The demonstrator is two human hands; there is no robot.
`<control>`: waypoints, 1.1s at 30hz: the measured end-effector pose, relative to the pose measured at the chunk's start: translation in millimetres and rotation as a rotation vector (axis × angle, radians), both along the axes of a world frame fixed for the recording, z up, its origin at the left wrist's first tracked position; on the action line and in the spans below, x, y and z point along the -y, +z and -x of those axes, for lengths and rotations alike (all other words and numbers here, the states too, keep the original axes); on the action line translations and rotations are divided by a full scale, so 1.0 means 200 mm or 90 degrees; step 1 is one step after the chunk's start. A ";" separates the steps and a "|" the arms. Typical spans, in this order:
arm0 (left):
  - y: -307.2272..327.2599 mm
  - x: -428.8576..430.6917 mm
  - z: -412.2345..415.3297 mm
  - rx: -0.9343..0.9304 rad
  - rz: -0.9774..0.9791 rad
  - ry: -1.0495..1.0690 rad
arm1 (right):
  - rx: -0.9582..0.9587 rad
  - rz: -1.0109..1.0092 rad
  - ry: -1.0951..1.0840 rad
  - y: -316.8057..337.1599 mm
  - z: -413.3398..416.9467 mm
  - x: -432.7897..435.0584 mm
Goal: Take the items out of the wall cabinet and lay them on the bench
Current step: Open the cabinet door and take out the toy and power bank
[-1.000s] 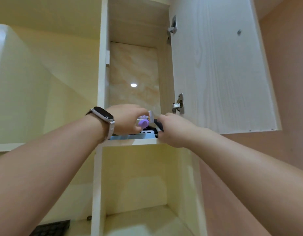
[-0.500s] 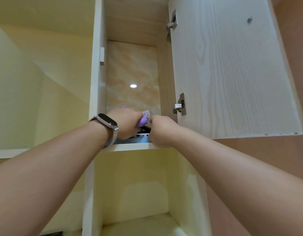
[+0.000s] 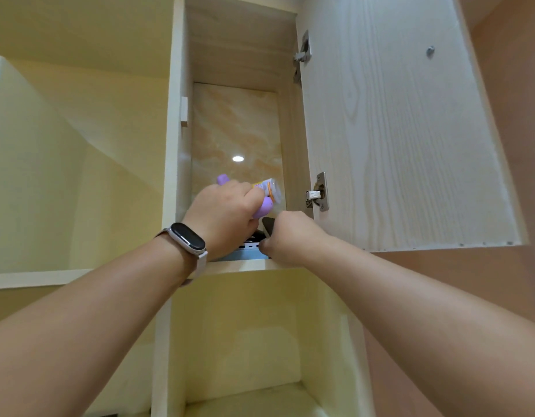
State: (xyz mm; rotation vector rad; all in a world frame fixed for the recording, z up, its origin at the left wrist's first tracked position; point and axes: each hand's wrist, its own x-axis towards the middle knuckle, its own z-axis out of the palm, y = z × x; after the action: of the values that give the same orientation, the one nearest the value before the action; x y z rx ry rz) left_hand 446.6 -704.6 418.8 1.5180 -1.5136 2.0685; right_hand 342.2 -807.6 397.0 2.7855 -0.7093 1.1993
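The small tube (image 3: 270,188) bears orange print too blurred to read.

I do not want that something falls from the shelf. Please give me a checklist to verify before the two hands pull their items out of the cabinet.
1. Cabinet door swung open, clear of both arms: ok.
2. Left hand grips the purple item and the small tube together: ok.
3. Right hand grips the dark item at the shelf front: ok.
4. Blue-grey flat device under both hands lies well back from the shelf edge: not ok, it sits at the edge.
5. Free place on the bench: cannot tell, it is out of view.
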 end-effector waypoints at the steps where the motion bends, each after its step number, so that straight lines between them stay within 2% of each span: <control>1: 0.00 -0.02 0.02 0.017 0.009 -0.015 | 0.011 0.012 0.005 -0.01 0.01 0.00; 7: -0.02 -0.10 0.08 0.036 0.036 -0.062 | 0.068 0.112 0.007 -0.08 0.07 0.02; 12: -0.05 -0.17 0.14 0.037 0.052 -0.101 | 0.067 0.214 -0.035 -0.07 0.10 0.07; 17: -0.07 -0.23 0.20 0.034 0.076 -0.130 | 0.252 0.354 -0.008 -0.19 0.09 0.09; 22: -0.11 -0.25 0.26 0.027 0.085 -0.138 | 0.432 0.321 0.088 -0.32 0.13 0.10; 24: -0.13 -0.25 0.29 0.035 0.104 -0.132 | 0.479 0.244 0.123 -0.36 0.16 0.08; 29: -0.17 -0.26 0.37 0.024 0.108 -0.130 | 0.638 -0.224 0.327 -0.48 0.25 0.00; 33: -0.21 -0.28 0.43 0.026 0.099 -0.118 | 0.701 -0.482 0.455 -0.56 0.28 -0.07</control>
State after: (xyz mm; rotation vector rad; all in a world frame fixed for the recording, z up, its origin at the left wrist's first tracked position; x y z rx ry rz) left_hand 360.3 -649.3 377.0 1.2396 -1.4097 2.0673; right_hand 286.9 -792.7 285.3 2.7115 -0.0726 3.3003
